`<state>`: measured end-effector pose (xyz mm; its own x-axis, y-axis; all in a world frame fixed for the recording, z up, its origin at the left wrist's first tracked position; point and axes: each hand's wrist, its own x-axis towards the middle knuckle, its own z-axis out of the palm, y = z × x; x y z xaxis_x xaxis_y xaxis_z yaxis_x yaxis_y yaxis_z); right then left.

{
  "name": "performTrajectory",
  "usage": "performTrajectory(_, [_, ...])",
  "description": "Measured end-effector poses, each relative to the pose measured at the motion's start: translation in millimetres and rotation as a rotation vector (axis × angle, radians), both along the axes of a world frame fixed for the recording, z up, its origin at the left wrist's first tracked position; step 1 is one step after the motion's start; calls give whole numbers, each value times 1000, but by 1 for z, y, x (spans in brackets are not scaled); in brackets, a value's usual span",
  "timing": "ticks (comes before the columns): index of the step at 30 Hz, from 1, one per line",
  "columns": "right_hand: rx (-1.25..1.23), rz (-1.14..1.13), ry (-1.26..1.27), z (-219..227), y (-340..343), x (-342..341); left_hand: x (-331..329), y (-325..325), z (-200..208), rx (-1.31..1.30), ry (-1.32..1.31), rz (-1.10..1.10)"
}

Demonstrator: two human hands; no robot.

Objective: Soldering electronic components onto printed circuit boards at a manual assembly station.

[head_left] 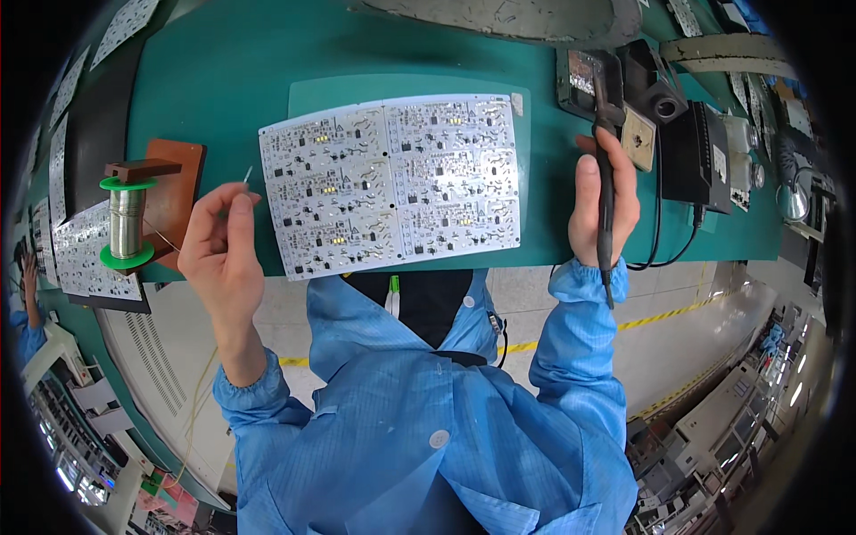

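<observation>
My left hand [225,241] is closed, with thumb and forefinger pinching a thin length of solder wire [248,176] that pokes up past the fingertips. Beside it, a spool of solder wire [127,223] with green flanges sits on a brown stand [178,192], and a strand runs from it toward the hand. In my right hand [604,201] is a black soldering iron [606,209], its front end over a small tray [580,78] at the far right. Between the hands lies a white panel of circuit boards [390,187] with many small components, touched by neither hand.
A green mat [357,86] lies under the panel. At right stand an iron holder [655,85], a yellowish sponge pad [638,138] and a black box [694,160] with cables. A grey lamp-like part [508,20] overhangs the far edge. More board panels [89,245] lie at left.
</observation>
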<state>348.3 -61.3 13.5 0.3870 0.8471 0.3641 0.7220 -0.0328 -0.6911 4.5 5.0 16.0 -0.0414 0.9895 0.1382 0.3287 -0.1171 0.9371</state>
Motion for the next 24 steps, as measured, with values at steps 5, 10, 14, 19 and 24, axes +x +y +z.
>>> performTrajectory(5, [-29,4,16,0,2,-1,-1,0,-9,51,-5,7])
performTrajectory(10, [164,-8,159,-4,4,-11,-7,0,-16,-45,-8,20])
performTrajectory(14, [179,17,225,-2,-2,-25,-7,-2,-15,-80,-45,11])
performTrajectory(19, [131,51,326,3,-10,-35,-7,-2,-14,-62,-56,18])
performTrajectory(24, [74,93,295,1,-14,-41,-4,-1,-16,-39,-47,34])
